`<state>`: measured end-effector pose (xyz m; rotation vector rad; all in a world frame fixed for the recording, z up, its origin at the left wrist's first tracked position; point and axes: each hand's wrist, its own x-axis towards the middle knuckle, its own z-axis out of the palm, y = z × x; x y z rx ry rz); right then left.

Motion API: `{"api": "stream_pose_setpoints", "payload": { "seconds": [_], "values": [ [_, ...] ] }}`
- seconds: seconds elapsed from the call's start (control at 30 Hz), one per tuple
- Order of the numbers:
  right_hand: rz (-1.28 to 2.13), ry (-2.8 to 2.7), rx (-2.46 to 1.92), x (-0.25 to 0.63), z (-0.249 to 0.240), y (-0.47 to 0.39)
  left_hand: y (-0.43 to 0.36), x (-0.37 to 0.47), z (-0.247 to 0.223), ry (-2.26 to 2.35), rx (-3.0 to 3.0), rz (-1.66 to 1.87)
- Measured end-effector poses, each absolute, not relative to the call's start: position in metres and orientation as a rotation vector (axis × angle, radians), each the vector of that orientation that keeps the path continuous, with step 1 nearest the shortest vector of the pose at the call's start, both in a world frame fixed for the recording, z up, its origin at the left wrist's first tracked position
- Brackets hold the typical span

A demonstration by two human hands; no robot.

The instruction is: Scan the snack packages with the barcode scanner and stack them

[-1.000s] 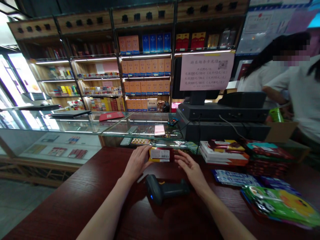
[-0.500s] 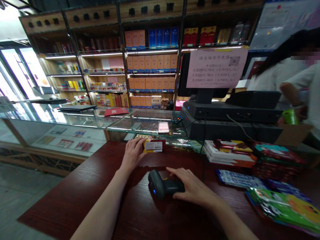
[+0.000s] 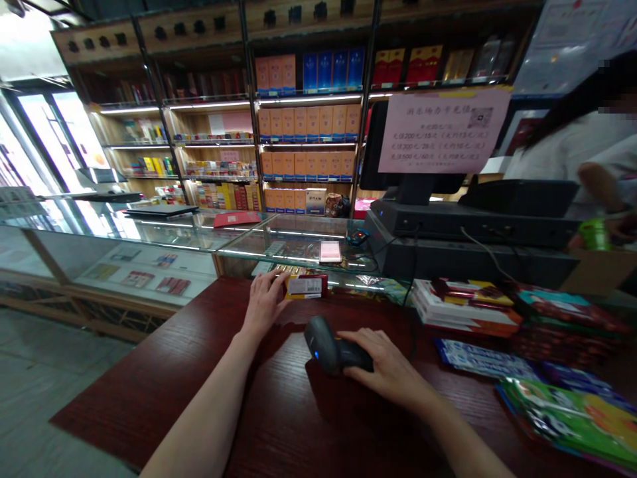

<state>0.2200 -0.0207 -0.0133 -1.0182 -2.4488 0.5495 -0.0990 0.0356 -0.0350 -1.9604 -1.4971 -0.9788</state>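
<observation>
My left hand holds the left end of a small red and yellow box with a white label and barcode, near the back edge of the dark red wooden counter. In front and to the right, my right hand is wrapped round the handle of a black barcode scanner. A blue light shows on the scanner's head, which points left. The lower fingers of my right hand are hidden.
To the right lie stacked white and orange boxes, blue packets and green snack bags. Behind are a glass display case and a monitor with a pink notice. A person in white stands at far right.
My right hand has closed round the scanner's handle, and the scanner is slightly higher and further right in view. My left hand remains at the box. The view has shifted slightly.
</observation>
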Motion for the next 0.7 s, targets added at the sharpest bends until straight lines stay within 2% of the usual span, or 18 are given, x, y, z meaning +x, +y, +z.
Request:
{"api": "stream_pose_setpoints", "payload": {
  "seconds": [0.27, 0.7],
  "values": [
    [0.679, -2.261, -1.107, 0.234, -0.003, -0.013, 0.034, -0.098, -0.033, -1.51, -1.892, -1.014],
    [0.748, -2.256, -1.118, 0.237, -0.002, -0.013, 0.036, -0.1, -0.036, -1.51, -1.899, -1.005]
  ]
}}
